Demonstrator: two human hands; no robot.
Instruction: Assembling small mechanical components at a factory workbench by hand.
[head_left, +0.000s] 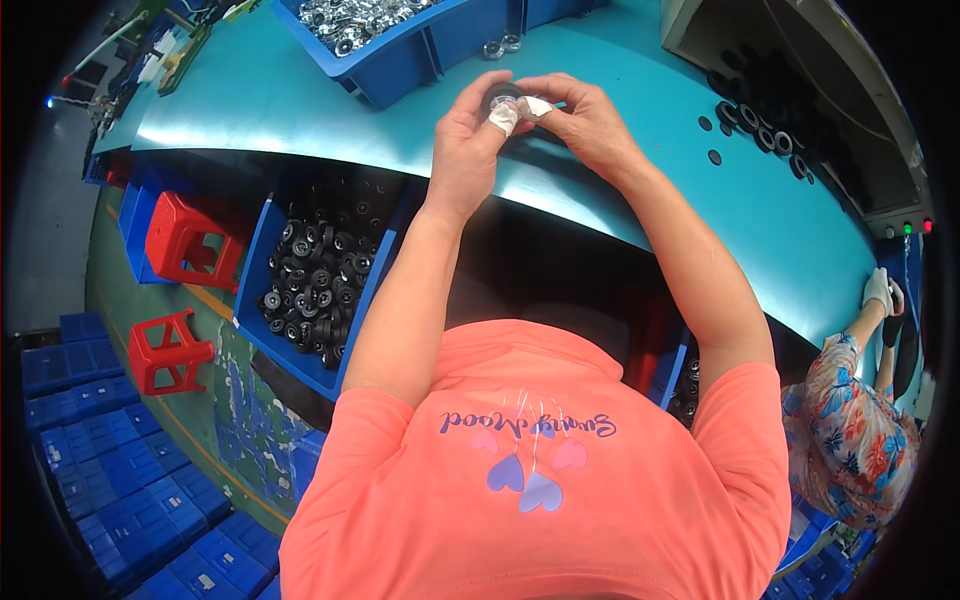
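ring: a small black round ring [503, 98] is up in the air over the teal table, pinched between both hands.
left hand: the left hand [466, 140] grips the ring from the left side. its fingers are curled tight on it, and one fingertip [503, 117] has white tape on it.
right hand: the right hand [585, 118] grips the same ring from the right side, with thumb and fingers closed on it. white tape shows on a finger here too.
table: the teal table [300, 100] is curved and shiny. the hands are above its near edge.
silver bin: a blue bin [385, 50] full of shiny silver rings sits on the table just behind the hands. two silver rings [502, 45] lie loose beside it.
black parts: black rings [760, 125] lie in a heap on the right side of the table, well apart from the hands.
low bin: a blue bin [300, 360] under the table edge, to the left, is full of black rings with silver middles.
stools: two red stools [190, 240] stand on the floor at the left.
crates: rows of blue crates [120, 470] fill the lower left floor.
other person: a person in a flowery shirt [850, 430] is at the right edge, with a white-gloved hand on the table edge.
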